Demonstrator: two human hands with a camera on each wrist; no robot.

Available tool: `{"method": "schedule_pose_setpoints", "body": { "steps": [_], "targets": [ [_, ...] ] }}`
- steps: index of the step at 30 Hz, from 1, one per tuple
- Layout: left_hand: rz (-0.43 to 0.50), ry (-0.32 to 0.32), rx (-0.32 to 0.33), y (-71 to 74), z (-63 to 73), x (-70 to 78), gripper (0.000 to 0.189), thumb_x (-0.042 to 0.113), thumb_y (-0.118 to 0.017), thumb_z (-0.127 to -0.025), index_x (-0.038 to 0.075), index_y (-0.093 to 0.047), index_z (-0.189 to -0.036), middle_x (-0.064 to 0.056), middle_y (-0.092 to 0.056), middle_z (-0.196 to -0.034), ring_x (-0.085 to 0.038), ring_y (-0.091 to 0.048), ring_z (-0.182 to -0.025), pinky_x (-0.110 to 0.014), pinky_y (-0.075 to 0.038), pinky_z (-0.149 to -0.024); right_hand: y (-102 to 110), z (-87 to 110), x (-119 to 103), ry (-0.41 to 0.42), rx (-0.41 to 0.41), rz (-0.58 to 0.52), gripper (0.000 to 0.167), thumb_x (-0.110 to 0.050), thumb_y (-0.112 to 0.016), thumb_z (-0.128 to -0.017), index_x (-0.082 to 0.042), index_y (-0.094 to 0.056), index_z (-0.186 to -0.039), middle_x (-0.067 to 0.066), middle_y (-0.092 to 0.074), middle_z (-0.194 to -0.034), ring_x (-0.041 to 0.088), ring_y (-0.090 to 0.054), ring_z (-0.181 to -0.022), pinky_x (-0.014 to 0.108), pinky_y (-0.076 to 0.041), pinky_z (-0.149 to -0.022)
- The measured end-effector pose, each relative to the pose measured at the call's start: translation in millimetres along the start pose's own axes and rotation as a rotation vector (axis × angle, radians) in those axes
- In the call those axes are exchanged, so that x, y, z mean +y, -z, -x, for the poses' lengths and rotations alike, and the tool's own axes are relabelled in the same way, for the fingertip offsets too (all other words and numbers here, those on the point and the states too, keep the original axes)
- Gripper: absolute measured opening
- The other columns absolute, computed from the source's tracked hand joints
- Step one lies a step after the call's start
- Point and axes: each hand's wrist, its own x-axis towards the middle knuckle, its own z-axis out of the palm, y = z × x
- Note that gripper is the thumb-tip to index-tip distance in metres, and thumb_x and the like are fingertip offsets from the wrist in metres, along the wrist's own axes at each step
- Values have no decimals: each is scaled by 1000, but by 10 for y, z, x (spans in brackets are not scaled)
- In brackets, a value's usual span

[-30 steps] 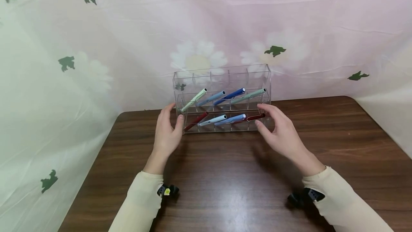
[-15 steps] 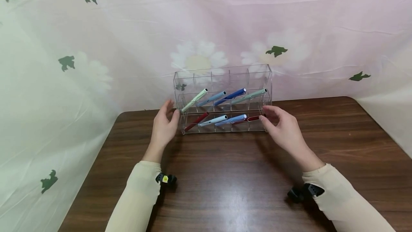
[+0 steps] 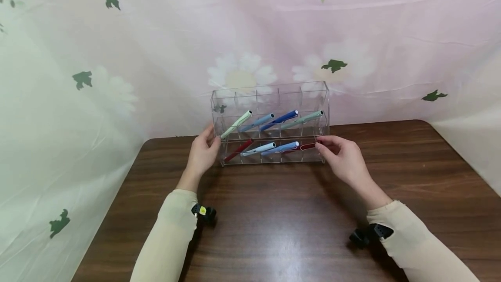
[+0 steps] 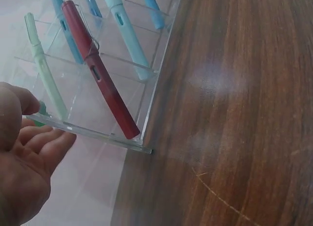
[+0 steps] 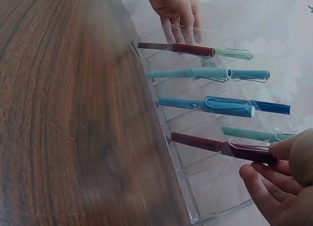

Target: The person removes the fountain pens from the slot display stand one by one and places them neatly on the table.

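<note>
A clear acrylic pen holder (image 3: 270, 93) stands at the back of the table, with several pens leaning in its two tiers. My left hand (image 3: 202, 151) holds the holder's left side wall, thumb inside and fingers outside in the left wrist view. Nearest to it are a dark red pen (image 4: 100, 72) and a pale green pen (image 4: 46, 72). At the lower tier's right end, my right hand (image 3: 344, 160) pinches the cap end of another dark red pen (image 5: 200, 142), whose other end still lies in the holder. A blue pen (image 5: 183, 104) lies beside that one.
The brown wooden table (image 3: 274, 221) extends in front of the holder. A floral cloth (image 3: 176, 55) hangs right behind it. The upper tier holds a dark blue pen (image 3: 279, 120) and a grey-green pen (image 3: 303, 120).
My right hand moved slightly right and down, and its thumb and fingers closed on the dark red pen's end. My left hand drew back briefly, then returned to the holder's left side.
</note>
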Motion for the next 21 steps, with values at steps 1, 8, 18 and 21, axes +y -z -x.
{"method": "schedule_pose_setpoints", "body": {
  "steps": [1,8,18,21],
  "targets": [
    [-4,-5,8,-2,-1,-8,55,8,-56,-110,-6,-42,-162,-27,-59,-154,-39,-65,-138,-50,-60,-111,-5,-1,4,0,1,-15,27,-15,-71,-106,1,-76,-127,20,-81,-106,14,-73,-81,13,-54,-63],
    [-10,-14,0,32,-8,-78,51,8,-58,-110,-6,-47,-158,-28,-65,-145,-39,-72,-127,-38,-66,-100,-21,0,8,-17,12,-101,27,-14,-72,-105,1,-77,-128,23,-82,-105,-5,-71,-79,12,-54,-58],
    [-15,9,-30,45,-3,-130,48,15,-59,-112,-5,-52,-155,-28,-67,-143,-39,-71,-129,-52,-61,-108,-34,21,19,-70,59,-219,31,-15,-74,-104,3,-75,-130,27,-80,-114,-12,-73,-83,9,-60,-68],
    [-11,25,-35,44,1,-134,47,16,-59,-112,-5,-55,-154,-28,-68,-141,-39,-71,-129,-53,-61,-109,-30,21,21,-103,81,-274,33,-16,-74,-104,4,-75,-130,15,-82,-109,-11,-74,-83,11,-62,-73]
  ]
}}
